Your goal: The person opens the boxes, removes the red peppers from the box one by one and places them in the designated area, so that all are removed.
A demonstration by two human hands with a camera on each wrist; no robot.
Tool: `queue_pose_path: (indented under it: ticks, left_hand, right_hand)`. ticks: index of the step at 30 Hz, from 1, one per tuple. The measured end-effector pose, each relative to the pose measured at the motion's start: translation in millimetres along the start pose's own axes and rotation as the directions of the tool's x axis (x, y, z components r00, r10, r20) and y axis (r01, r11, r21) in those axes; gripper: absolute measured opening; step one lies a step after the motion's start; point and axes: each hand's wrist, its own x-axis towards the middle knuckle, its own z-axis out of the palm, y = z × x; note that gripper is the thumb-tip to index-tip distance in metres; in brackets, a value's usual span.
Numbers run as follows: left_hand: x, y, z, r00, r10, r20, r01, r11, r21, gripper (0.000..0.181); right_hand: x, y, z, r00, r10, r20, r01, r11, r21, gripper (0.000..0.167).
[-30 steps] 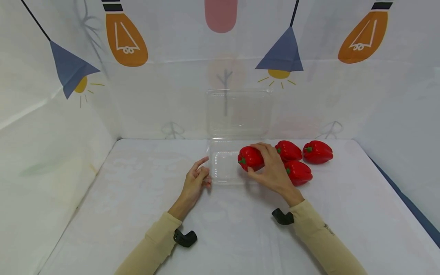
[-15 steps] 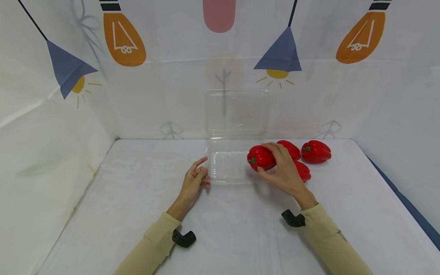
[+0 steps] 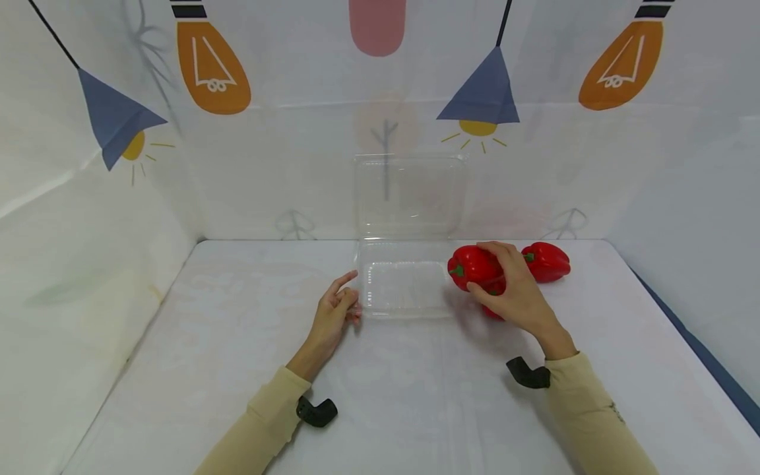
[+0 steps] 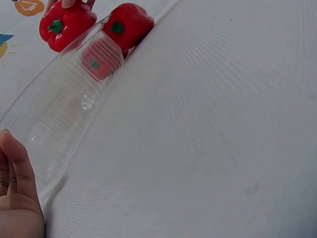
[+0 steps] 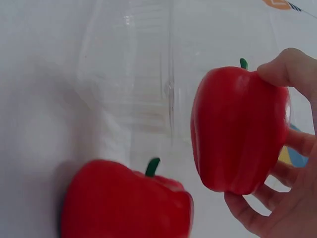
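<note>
My right hand grips a red bell pepper, held above the table with its green stem pointing left. In the right wrist view, thumb and fingers curl round this pepper. Another red pepper lies partly hidden below it, and one more rests to the right, behind the hand. A clear plastic clamshell container sits left of the peppers, its lid raised at the back. At its left edge, my left hand pinches the rim, index finger extended.
A white cloth-covered table lies under everything. Behind it hangs a white backdrop printed with lamps and bulbs. Black wrist mounts stick out from both sleeves.
My right hand has carried the pepper rightward, from over the container's right side to above the other peppers. My left hand stays at the container's left edge.
</note>
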Motion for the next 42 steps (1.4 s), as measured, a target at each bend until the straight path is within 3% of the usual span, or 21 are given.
queue_pose_path:
  ticks: [9, 15, 29, 37, 42]
  left_hand:
    - [0.3, -0.5, -0.8, 1.000, 0.002, 0.009, -0.002, 1.000, 0.008, 0.043]
    - [0.0, -0.3, -0.5, 1.000, 0.003, 0.014, -0.003, 1.000, 0.010, 0.044]
    - [1.0, -0.4, -1.2, 1.000, -0.010, 0.013, 0.010, 1.000, 0.021, 0.044]
    - [0.2, 1.1, -0.8, 1.000, -0.009, 0.008, 0.009, 1.000, 0.015, 0.042]
    - [-0.6, 0.6, -1.0, 1.000, 0.000, 0.013, 0.000, 1.000, 0.014, 0.044]
  right_hand:
    - [-5.8, 8.5, -22.4, 0.988, 0.114, 0.102, -0.119, 0.992, 0.046, 0.074]
    - [-8.6, 16.2, -33.9, 0.980, 0.160, 0.117, -0.169, 0.983, 0.074, 0.069]
    - [-14.3, 32.3, -50.8, 0.981, 0.177, 0.081, -0.184, 0.980, 0.077, 0.070]
    - [-18.7, 37.2, -59.0, 0.967, 0.231, 0.105, -0.235, 0.972, 0.024, 0.072]
    - [-20.9, 37.9, -60.9, 0.970, 0.217, 0.105, -0.219, 0.976, 0.008, 0.071]
